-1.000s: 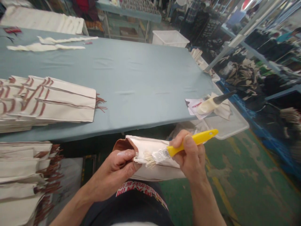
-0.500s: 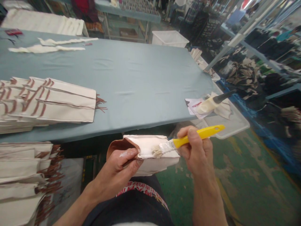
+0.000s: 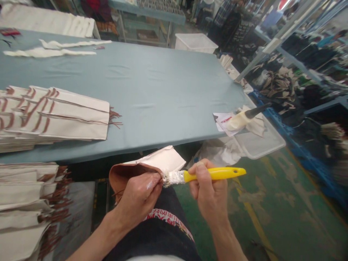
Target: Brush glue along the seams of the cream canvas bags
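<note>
Head view: the left hand [image 3: 143, 192] clamps the near edge of a white piece with brown lining [image 3: 165, 157] between thumb and fingers. The piece is held in front of the near edge of the blue-covered table [image 3: 168, 83]. The right hand [image 3: 208, 190] grips the yellow-handled brush [image 3: 189, 176]; its white-coated bristles meet the piece's edge beside the left fingertips.

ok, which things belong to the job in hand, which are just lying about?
Job:
cream piece, in left hand
yellow-handled brush, in right hand, at the piece's edge
probably the similar stacked pieces

Apparently lying about:
pale strips
dark-handled tool
white crate
</note>
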Motion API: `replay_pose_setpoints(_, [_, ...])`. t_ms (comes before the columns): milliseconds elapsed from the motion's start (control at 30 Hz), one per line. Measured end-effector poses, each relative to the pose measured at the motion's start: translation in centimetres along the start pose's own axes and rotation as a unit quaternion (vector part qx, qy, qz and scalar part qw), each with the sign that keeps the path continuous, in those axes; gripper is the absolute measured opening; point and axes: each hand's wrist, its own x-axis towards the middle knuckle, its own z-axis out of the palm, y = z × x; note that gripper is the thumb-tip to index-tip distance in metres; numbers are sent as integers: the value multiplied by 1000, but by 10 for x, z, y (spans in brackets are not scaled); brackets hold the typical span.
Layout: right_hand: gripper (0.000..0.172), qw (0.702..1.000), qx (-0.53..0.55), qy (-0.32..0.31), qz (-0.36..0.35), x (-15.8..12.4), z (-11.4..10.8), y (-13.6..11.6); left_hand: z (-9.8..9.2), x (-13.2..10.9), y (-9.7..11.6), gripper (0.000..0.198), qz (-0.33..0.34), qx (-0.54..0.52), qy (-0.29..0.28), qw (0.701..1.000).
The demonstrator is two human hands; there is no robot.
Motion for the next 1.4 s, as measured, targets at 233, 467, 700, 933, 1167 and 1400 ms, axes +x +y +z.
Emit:
replay_pose_setpoints(233, [46,999,24,40,21,-11,7,-2,2,4,3,29,14,0,17,1000])
replay_pose_setpoints(467, [42,993,-7,111,-29,0,-5,7,7,4,5,29,-16,-4,31,999])
replay_pose_setpoints(700, [43,997,27,75,-10,-17,13,7,5,5,2,27,-19,-3,15,1000])
replay_pose_setpoints(933, [40,991,-3,130,-28,9,-5,8,7,8,4,27,-25,6,32,999])
replay_pose_setpoints(1167, [42,998,33,59,-2,-13,13,8,10,7,-1,30,-10,-8,12,1000])
replay_pose_setpoints(1400, [41,991,-18,128,-36,13,0,3,15,4,-2,28,-42,4,17,999])
